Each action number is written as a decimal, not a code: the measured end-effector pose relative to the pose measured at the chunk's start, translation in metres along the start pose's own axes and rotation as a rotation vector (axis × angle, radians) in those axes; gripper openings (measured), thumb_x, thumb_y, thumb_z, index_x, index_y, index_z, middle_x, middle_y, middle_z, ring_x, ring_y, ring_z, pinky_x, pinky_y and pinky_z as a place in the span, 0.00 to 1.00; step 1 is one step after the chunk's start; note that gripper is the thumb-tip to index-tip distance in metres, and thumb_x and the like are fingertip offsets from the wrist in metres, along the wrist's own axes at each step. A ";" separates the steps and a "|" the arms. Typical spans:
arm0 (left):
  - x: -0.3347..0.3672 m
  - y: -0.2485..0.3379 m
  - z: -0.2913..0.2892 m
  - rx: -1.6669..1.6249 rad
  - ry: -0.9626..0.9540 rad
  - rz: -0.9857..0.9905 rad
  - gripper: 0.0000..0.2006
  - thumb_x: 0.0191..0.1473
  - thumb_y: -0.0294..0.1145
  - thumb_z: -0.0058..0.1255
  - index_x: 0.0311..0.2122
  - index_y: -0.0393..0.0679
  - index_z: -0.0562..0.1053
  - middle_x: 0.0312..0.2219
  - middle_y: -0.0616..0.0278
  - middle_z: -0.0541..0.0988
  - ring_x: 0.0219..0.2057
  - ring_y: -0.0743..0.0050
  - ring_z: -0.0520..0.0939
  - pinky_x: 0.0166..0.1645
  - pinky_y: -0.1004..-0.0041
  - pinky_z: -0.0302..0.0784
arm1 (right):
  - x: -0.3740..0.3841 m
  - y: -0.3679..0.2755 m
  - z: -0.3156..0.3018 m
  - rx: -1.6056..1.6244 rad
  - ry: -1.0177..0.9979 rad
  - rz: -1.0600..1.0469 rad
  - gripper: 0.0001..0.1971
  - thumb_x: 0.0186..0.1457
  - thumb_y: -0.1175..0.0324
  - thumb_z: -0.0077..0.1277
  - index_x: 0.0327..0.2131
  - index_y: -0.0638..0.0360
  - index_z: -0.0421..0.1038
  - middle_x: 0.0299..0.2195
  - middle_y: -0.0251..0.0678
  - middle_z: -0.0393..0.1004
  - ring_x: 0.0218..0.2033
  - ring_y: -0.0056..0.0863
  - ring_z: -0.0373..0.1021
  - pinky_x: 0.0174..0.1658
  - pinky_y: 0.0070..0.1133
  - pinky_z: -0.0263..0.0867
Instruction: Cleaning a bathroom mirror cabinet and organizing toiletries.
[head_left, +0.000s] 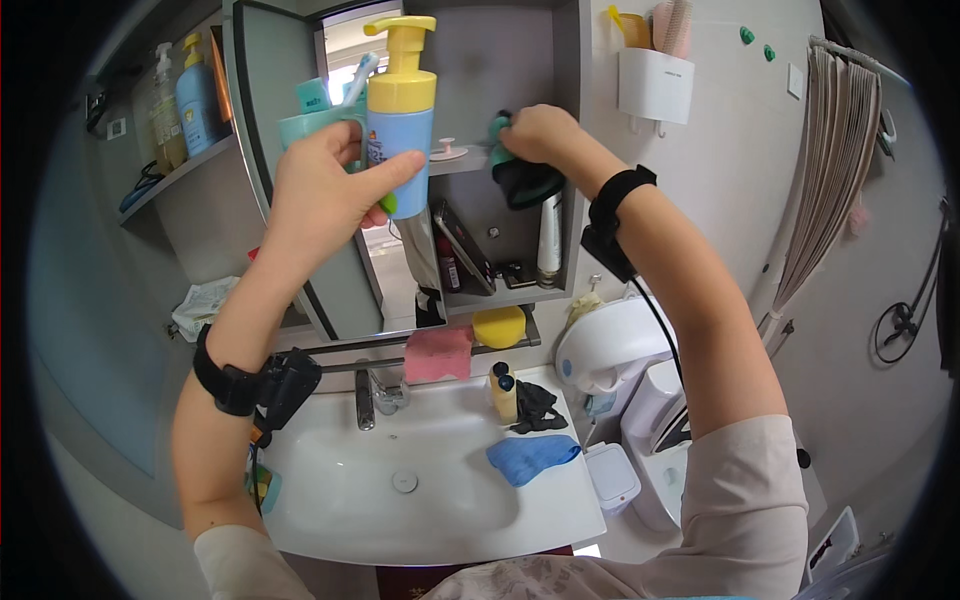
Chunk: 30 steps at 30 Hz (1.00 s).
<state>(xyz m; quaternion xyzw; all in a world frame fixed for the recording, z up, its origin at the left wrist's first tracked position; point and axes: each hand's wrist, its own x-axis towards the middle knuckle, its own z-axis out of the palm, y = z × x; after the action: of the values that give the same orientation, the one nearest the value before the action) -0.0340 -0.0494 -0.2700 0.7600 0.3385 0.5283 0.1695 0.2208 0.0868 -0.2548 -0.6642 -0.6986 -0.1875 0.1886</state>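
My left hand (335, 180) is closed round a light-blue pump bottle (400, 135) with a yellow pump head. The same hand also holds a teal cup (305, 126), in which a toothbrush (360, 78) and a teal tube (313, 95) stand. Both are raised in front of the mirrored cabinet door (375, 290). My right hand (537, 133) reaches into the open grey cabinet (480, 75) at the level of its middle shelf. Its fingers grip a dark green-and-black thing (525, 182) whose kind I cannot make out.
Below lies a white washbasin (340, 480) with a chrome tap (366, 400). A blue cloth (533, 457) and a cream bottle (503, 395) sit on its right side. The cabinet's lower shelf holds a white tube (549, 240). A white wall holder (655, 85) hangs at right.
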 end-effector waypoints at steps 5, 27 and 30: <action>0.005 -0.013 0.009 -0.037 -0.050 0.021 0.21 0.49 0.36 0.62 0.42 0.31 0.72 0.28 0.60 0.79 0.16 0.85 0.75 0.19 0.84 0.70 | 0.004 -0.003 0.006 0.000 -0.029 0.108 0.25 0.51 0.51 0.40 0.40 0.60 0.77 0.43 0.46 0.76 0.47 0.43 0.72 0.51 0.31 0.67; 0.040 -0.004 0.074 0.076 -0.045 0.135 0.19 0.47 0.38 0.63 0.35 0.31 0.72 0.28 0.58 0.80 0.18 0.83 0.77 0.21 0.82 0.73 | -0.105 0.075 -0.068 0.144 0.188 -0.286 0.23 0.57 0.50 0.50 0.30 0.66 0.73 0.23 0.51 0.73 0.26 0.46 0.71 0.33 0.33 0.66; 0.067 -0.004 0.101 0.109 -0.047 0.148 0.19 0.47 0.39 0.64 0.32 0.33 0.71 0.27 0.59 0.80 0.18 0.81 0.78 0.22 0.81 0.74 | -0.129 0.091 -0.072 0.160 0.183 -0.259 0.22 0.57 0.51 0.51 0.30 0.65 0.73 0.22 0.49 0.73 0.25 0.45 0.70 0.32 0.32 0.66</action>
<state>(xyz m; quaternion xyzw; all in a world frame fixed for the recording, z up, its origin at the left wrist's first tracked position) 0.0718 0.0102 -0.2658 0.8032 0.3058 0.5020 0.0963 0.3187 -0.0560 -0.2579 -0.5319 -0.7709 -0.2137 0.2778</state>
